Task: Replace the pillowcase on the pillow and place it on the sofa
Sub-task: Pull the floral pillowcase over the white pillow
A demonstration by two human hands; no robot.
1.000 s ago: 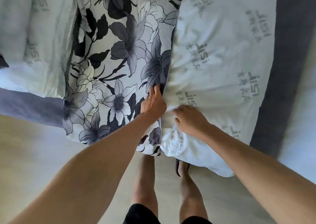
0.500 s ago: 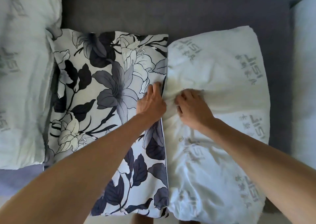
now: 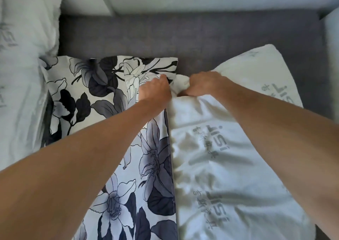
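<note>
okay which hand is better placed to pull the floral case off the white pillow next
Left. The left hand already grips the floral pillowcase at its open edge, so it can probably draw it away. The right hand is bunched on the white pillow, better suited to holding it back.

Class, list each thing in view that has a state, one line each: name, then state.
Floral black-and-white pillowcase: lying flat on the sofa, edge pinched.
White printed bare pillow: uncovered, far corner bunched up.
Left hand: pinches the floral pillowcase edge.
Right hand: grips the pillow's corner.
Second white pillow: resting at left.
Grey fabric sofa: bearing all.
</note>
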